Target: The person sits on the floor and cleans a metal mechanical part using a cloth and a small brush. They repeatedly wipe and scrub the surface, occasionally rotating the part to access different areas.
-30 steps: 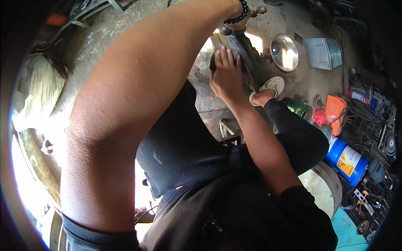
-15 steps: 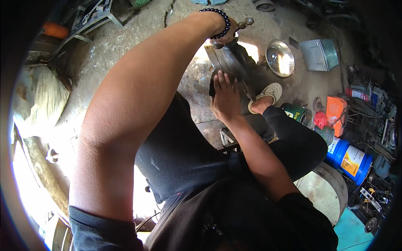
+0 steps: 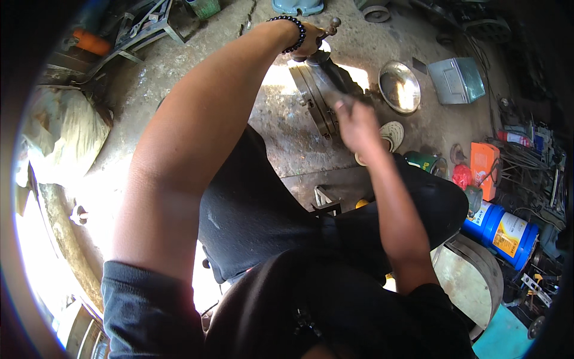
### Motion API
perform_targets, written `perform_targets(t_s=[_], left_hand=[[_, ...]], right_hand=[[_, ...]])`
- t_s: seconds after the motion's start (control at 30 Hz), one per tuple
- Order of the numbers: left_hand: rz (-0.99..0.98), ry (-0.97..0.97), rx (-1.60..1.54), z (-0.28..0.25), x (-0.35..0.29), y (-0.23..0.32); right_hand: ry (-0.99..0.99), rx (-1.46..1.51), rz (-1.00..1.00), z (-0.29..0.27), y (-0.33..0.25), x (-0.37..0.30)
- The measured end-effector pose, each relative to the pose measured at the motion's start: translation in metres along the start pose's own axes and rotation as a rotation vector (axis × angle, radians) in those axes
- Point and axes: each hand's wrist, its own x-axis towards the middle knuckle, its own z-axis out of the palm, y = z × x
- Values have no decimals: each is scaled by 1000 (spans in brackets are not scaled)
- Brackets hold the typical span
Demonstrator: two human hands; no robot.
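My left hand, its wrist ringed by a dark bead bracelet, is closed around a metal crank handle with a ball end. Beneath it stands a dark metal vise-like body. Along its left side runs a long metal bar with slots and bolts. My right hand is raised just right of the bar's near end. Its fingers look curled, but motion smears them; a dark streak at the fingertips is too blurred to name.
A shiny round bowl and a grey metal box lie at the right. My sandalled foot is close to the vise. Blue buckets, an orange case and tangled cables line the right. A metal stand is far left.
My right hand has left the bar, where it lay flat over something dark, and moved right with fingers curling. My left hand and the handle's ball end have shifted slightly left.
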Motion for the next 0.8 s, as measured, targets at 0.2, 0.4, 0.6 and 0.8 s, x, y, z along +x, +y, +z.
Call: perform_targets(t_s=[0.2, 0.4, 0.6, 0.8], left_hand=[[6, 216, -200, 21, -31, 4], [-144, 341, -291, 36, -52, -1], [-130, 450, -696, 48, -52, 6], [-189, 457, -889, 52, -61, 18]], right_hand=[[19, -230, -229, -94, -3, 33], [-93, -267, -333, -117, -2, 37], [-91, -272, -442, -115, -21, 30], [-122, -307, -392, -129, -20, 37]])
